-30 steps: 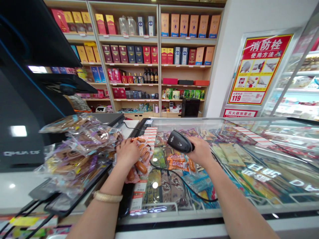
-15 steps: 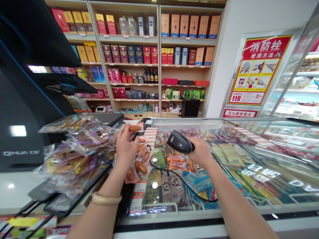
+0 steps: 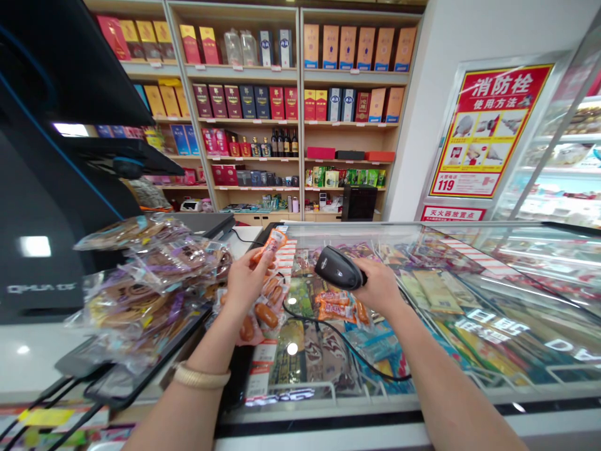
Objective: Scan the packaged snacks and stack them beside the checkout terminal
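My left hand [image 3: 246, 279] is closed on a packaged sausage [image 3: 275, 242] in orange-printed clear wrap, its end tilted up above the fingers. Below that hand lie several more wrapped sausages [image 3: 267, 315], spread over the left edge of the glass-topped freezer [image 3: 293, 423]. My right hand [image 3: 379, 285] grips a black handheld barcode scanner [image 3: 339, 268] by its handle, its head toward the left. A black cable [image 3: 347, 344] loops across the glass below it. Two orange-wrapped sausages [image 3: 334, 307] rest on the glass under the scanner.
A pile of clear-bagged brown food [image 3: 141, 294] stands on the counter at left, beside a large black checkout machine [image 3: 42, 188]. Shelves [image 3: 241, 75] of boxes and bottles line the back. A red sign [image 3: 491, 131] hangs on the white wall at right.
My left hand has moved slightly right and turned the sausage from lying sideways to pointing up, so its printed wrapper shows. The right hand and scanner stay in place.
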### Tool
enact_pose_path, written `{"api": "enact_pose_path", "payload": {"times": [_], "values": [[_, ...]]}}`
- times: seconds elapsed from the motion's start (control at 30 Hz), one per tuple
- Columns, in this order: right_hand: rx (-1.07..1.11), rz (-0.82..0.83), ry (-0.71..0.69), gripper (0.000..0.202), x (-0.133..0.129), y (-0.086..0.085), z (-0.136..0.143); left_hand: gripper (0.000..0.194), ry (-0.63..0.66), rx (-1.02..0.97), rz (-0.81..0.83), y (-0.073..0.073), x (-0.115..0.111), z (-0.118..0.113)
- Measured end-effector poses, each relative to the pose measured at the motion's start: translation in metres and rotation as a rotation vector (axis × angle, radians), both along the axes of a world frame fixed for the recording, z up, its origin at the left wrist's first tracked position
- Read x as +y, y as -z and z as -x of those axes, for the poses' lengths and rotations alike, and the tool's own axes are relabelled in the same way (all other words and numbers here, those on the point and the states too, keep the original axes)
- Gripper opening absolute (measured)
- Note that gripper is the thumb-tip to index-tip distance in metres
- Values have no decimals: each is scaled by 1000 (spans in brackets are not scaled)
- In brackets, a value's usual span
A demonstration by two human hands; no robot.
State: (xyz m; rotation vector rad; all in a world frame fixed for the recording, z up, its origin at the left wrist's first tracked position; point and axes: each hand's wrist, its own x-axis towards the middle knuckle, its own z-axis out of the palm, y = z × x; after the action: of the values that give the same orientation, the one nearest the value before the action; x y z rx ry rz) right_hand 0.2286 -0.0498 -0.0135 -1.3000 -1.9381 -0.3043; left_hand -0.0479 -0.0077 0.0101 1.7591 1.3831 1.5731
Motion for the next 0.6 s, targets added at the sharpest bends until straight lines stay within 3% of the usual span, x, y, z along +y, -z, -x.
{"api": "enact_pose_path", "payload": {"times": [0.1,0.4,0.6], "values": [[4,26,-42,27,-1,-2,1,47,50,-41,20,1,0,-2],[-59,47,-92,21,-4,-6,4,43,209,112,60,0,-4,-5],[-34,74,-70,21,-4,-6,4,48,219,112,83,3,-1,-4]]}}
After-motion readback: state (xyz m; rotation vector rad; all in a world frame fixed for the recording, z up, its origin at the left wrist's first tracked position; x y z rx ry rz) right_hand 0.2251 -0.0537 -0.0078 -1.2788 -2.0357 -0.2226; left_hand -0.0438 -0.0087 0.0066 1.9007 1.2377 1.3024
